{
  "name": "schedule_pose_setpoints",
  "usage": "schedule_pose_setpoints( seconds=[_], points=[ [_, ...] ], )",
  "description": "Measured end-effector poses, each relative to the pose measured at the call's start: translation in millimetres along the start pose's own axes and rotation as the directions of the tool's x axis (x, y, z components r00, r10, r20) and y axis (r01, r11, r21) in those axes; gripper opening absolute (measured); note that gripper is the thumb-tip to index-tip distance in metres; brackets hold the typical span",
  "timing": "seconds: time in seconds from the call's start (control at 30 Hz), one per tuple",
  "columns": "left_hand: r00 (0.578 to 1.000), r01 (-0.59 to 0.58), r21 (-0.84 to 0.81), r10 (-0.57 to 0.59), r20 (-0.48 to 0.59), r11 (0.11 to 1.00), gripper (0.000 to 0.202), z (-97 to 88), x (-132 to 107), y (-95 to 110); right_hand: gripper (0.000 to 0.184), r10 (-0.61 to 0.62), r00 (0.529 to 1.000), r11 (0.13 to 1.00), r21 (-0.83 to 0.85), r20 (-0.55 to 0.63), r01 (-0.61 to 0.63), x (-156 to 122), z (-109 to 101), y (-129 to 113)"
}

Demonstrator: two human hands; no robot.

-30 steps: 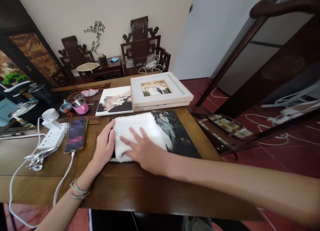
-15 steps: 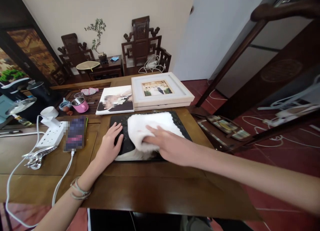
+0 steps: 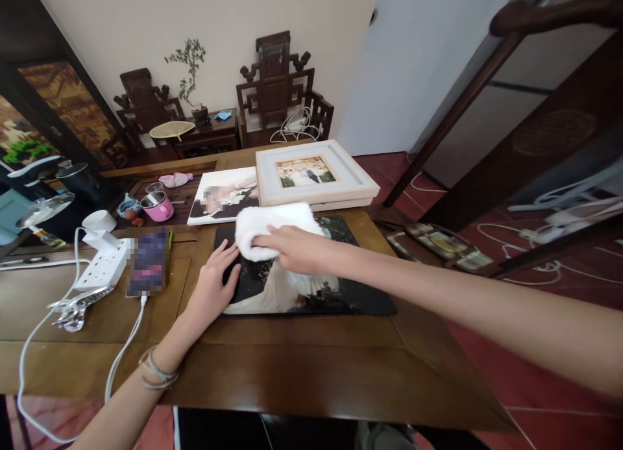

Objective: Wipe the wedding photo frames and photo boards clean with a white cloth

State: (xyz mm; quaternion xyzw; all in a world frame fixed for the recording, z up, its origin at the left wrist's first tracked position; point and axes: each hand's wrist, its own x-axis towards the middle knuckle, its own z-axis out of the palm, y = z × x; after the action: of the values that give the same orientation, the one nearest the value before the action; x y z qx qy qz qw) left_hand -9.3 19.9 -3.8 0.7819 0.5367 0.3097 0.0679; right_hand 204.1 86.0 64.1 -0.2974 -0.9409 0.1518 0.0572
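Observation:
A dark photo panel (image 3: 311, 287) showing a pale gown lies flat on the wooden table in front of me. My right hand (image 3: 292, 245) grips a folded white towel (image 3: 277, 219), which covers the panel's upper left part and reaches its far edge. At the panel's left edge rests my left hand (image 3: 217, 278), palm down with the fingers stretched out and their tips close to the towel. Bracelets (image 3: 156, 370) circle the left wrist.
Behind the panel lie a white framed picture (image 3: 316, 177) and a smaller photo print (image 3: 224, 197). To the left are a phone (image 3: 146, 262) on a charging cable, a power strip (image 3: 103, 265), a pink mug (image 3: 158, 206) and a pot lid (image 3: 46, 210). The table's right edge (image 3: 418, 294) borders red floor.
My right hand has slid the towel left and away from me, uncovering the panel's middle and right. My left hand has stayed in place.

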Motion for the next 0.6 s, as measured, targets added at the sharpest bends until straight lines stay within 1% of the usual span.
schedule_pose_setpoints(
  seconds=[0.13,0.2,0.27,0.33,0.43,0.5,0.6],
  points=[
    [1.0,0.021,0.003,-0.021,-0.004,1.0,0.038,2.3,-1,-2,0.066,0.092,0.996,0.992,-0.081,-0.013,-0.093,-57,1,39],
    [1.0,0.024,0.004,-0.024,-0.004,1.0,0.038,1.7,-1,-2,0.066,0.139,0.989,0.98,-0.135,-0.042,-0.144,-81,5,59],
    [1.0,0.027,0.006,-0.027,-0.002,1.0,0.038,0.5,0,-1,0.066,0.16,0.984,0.97,-0.17,-0.083,-0.172,-97,9,74],
    [0.999,0.034,0.004,-0.034,0.0,0.999,0.037,-0.5,1,0,0.066,0.151,0.983,0.967,-0.193,-0.104,-0.169,-105,13,80],
    [0.999,0.04,-0.001,-0.04,-0.012,0.999,0.038,-0.7,1,1,0.068,0.066,0.994,0.971,-0.222,-0.086,-0.084,-111,20,72],
    [0.999,0.037,0.001,-0.037,-0.018,0.999,0.039,0.0,1,1,0.067,-0.022,0.996,0.973,-0.231,-0.092,0.0,-117,29,58],
    [0.999,0.03,0.008,-0.03,-0.02,1.0,0.039,1.6,1,0,0.059,-0.152,0.98,0.968,-0.219,-0.131,0.121,-137,46,30]
  ],
)
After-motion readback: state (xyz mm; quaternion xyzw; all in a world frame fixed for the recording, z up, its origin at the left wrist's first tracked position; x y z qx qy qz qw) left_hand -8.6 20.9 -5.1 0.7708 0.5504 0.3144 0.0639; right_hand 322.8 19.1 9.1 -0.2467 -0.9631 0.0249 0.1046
